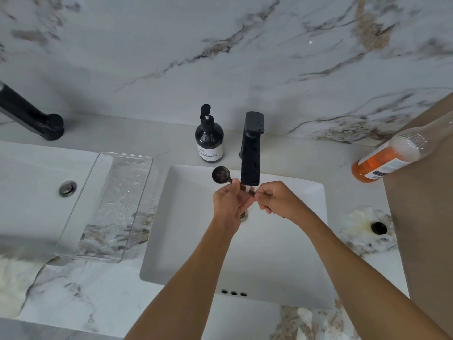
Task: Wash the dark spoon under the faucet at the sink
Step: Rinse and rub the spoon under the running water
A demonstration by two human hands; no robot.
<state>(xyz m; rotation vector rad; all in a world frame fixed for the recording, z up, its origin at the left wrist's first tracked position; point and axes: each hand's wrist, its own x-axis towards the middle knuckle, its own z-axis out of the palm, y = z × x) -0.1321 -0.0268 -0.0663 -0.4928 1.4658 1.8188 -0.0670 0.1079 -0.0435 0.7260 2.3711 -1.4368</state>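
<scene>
From the head camera, both forearms reach forward over the white rectangular sink, and the hands meet just under the spout of the black faucet. The left hand is curled, its thumb and fingers pinched around the neck of the dark spoon; the round bowl sticks out up and to the left of the knuckles, above the sink's back rim. The right hand is also closed, fingertips pinched on the far end of the spoon's handle, directly below the spout. The handle runs between the two hands, mostly hidden by the fingers. Whether water is running cannot be told for certain.

On the marbled surface behind the sink, a dark pump bottle stands just left of the faucet. A clear tray lies between this sink and a second basin to the left. An orange bottle sits tilted at the right edge.
</scene>
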